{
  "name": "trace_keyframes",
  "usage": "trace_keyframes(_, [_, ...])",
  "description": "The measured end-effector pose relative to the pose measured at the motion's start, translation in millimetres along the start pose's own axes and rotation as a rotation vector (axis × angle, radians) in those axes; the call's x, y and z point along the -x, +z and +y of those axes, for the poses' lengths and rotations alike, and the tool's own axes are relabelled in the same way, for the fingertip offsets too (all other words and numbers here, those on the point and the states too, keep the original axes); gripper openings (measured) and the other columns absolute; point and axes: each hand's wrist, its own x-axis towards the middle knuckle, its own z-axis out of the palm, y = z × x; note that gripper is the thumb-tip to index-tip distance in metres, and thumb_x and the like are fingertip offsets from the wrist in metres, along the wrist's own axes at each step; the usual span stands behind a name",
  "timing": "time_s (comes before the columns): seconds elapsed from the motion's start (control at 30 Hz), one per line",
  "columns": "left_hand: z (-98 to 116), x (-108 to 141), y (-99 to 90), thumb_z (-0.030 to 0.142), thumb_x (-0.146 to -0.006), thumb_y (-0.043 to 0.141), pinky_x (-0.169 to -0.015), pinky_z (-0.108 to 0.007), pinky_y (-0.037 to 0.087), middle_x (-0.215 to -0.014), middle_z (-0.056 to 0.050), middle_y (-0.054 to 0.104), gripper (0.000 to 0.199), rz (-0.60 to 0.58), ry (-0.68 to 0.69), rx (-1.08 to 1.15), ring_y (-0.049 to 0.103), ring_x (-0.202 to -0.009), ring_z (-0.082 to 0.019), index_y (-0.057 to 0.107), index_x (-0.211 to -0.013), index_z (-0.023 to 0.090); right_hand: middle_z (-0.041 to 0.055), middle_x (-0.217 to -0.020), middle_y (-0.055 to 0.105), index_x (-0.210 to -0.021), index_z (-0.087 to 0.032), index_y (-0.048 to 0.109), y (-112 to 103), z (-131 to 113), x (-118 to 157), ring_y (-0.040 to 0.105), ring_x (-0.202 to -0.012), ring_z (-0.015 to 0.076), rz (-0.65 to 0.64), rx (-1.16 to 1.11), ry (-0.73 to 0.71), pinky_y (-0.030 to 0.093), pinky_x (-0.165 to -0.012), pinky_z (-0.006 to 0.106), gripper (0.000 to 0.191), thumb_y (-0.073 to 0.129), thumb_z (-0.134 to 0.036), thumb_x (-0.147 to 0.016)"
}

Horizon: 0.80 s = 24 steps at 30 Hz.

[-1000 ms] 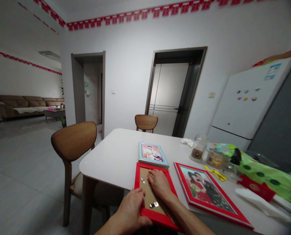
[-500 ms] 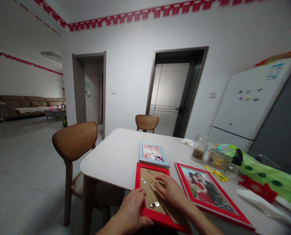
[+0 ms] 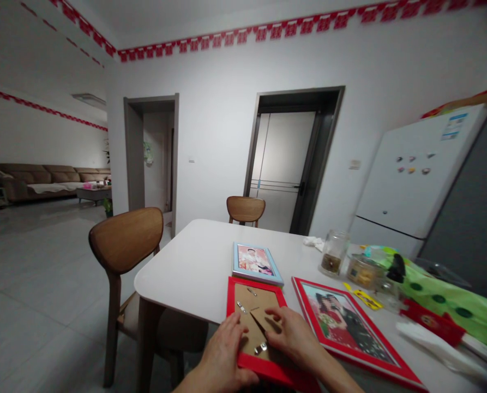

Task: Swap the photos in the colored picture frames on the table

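Observation:
A red picture frame (image 3: pixel 235 288) lies face down at the near table edge, its brown backing board (image 3: pixel 249 297) and small metal clips showing. My left hand (image 3: pixel 226 344) grips the frame's left edge, fingers resting on the board and thumb by the near corner. Over the board's right part, my right hand (image 3: pixel 294 333) has its fingers bent around the edge of the stand flap (image 3: pixel 258 315); a dark gap shows beside the flap. The right fingertips are partly hidden. A light blue framed photo (image 3: pixel 256 261) touches or nearly touches the red frame's far side.
Another red framed photo (image 3: pixel 341 322) lies face up on the right. Beyond it are a glass jar (image 3: pixel 333 254), a lower food jar (image 3: pixel 364 271), a yellow packet (image 3: pixel 368 299) and a green bag (image 3: pixel 443 297). A wooden chair (image 3: pixel 126 240) stands left of the table (image 3: pixel 186 267).
My right hand has drawn back slightly and its fingers are more bent, with a dark gap now visible at the stand flap. My left hand stays on the frame's edge. The view has tilted slightly.

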Motion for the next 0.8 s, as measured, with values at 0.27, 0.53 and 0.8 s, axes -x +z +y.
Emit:
trace_keyframes(0.27, [3,-1,-0.1,0.019,-0.054,0.067,-0.101,-0.037,0.022,-0.136,-0.014,0.022,0.074,0.183,-0.009,0.288,0.024,-0.122,-0.025,0.035,-0.120,0.015,0.0091,-0.095,0.061,-0.096,-0.015,0.059,-21,-15,-4,0.054,-0.092,0.0210,0.072,0.011,-0.068,0.040,-0.080,0.029,0.038,0.050,-0.024,-0.060])
trace_keyframes(0.53, [-9,-31,-21.4,0.020,-0.066,0.054,-0.070,-0.032,0.048,-0.103,-0.013,0.057,0.053,0.486,-0.204,1.321,0.058,-0.087,-0.023,0.032,-0.113,0.013,0.0083,-0.095,0.060,-0.095,-0.015,0.059,-15,-57,-13,0.052,-0.090,0.0203,0.182,-0.100,-0.227,0.040,-0.081,0.032,0.034,0.053,-0.027,-0.063])
trace_keyframes(0.8, [-82,-17,-47.1,0.006,-0.074,0.042,-0.063,-0.028,0.048,-0.082,-0.009,0.063,0.028,0.549,-0.456,1.067,0.062,-0.070,-0.017,0.044,-0.102,0.010,0.0135,-0.098,0.060,-0.097,-0.011,0.058,-18,13,5,0.055,-0.088,0.0225,0.134,0.035,-0.022,0.040,-0.079,0.032,0.035,0.044,-0.031,-0.072])
